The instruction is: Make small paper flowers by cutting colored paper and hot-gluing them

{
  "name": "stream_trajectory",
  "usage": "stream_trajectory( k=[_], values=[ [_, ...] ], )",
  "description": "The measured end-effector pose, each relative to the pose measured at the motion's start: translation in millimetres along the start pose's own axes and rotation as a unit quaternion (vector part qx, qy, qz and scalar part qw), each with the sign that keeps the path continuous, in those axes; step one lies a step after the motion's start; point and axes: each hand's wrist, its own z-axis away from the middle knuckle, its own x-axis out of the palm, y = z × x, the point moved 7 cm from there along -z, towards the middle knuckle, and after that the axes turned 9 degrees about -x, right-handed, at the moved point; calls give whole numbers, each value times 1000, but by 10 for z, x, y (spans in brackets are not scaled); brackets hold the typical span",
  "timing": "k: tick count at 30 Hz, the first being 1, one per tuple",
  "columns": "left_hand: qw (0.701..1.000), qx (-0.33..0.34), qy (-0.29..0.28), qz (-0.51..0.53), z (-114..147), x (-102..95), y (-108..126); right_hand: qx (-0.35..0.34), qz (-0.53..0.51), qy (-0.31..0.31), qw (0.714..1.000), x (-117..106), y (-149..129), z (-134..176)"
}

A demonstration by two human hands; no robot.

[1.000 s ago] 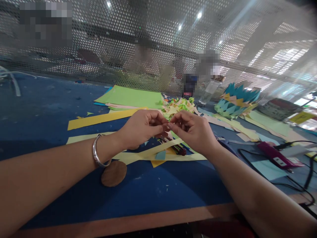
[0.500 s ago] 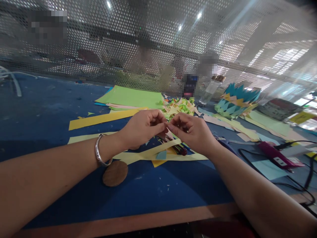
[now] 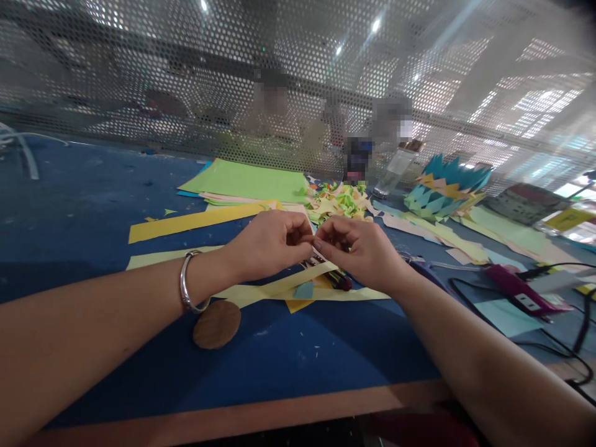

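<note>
My left hand (image 3: 274, 243) and my right hand (image 3: 361, 249) meet fingertip to fingertip above the blue table (image 3: 302, 366). Both are pinched closed; whatever lies between the fingers is too small or hidden to make out. Beneath them, pale yellow paper strips (image 3: 274, 290) cross one another, with a small blue paper piece (image 3: 304, 290) on top. A dark tool with a reddish end (image 3: 343, 282) lies partly under my right hand. Close to my left wrist rests a round wooden disc (image 3: 216, 325). Just behind the fingers is a heap of green and cream paper scraps (image 3: 342, 202).
A stack of green paper (image 3: 256, 181) and a yellow strip (image 3: 195, 223) lie at back left. On the right stand a clear bottle (image 3: 392, 174) and blue zigzag-cut paper rings (image 3: 444, 189). A purple power strip (image 3: 524, 295) with black cables is at far right. A perforated metal screen (image 3: 186, 81) rises behind.
My hands stay fingertip to fingertip, with only a slight shift; the left fingers have curled a little. The things on the table have not moved.
</note>
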Motion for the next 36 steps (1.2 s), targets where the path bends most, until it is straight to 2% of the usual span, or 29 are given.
stream_trajectory(
  k=[6, 18, 23, 26, 29, 32, 36],
  values=[
    [999, 13, 30, -8, 16, -32, 56, 8, 3, -2, 1000, 1, -27, -3],
    [998, -28, -20, 58, -37, 12, -33, 12, -5, 10, 1000, 17, -1, -3],
    [991, -64, -33, 112, -79, -69, -98, 35, 11, 55, 998, -106, 82, -3],
    [990, -76, -9, 120, -109, -154, -160, 50, 23, 73, 996, -173, 131, -6],
    [989, -46, 21, 140, -119, -194, -156, 42, 35, 54, 997, -153, 111, -14],
    [987, -18, -6, 162, -102, -99, -108, 33, 32, 23, 999, -74, 62, -11],
    [981, -27, -61, 181, -70, 48, -79, 31, 34, 4, 999, -8, 31, 3]
  ],
)
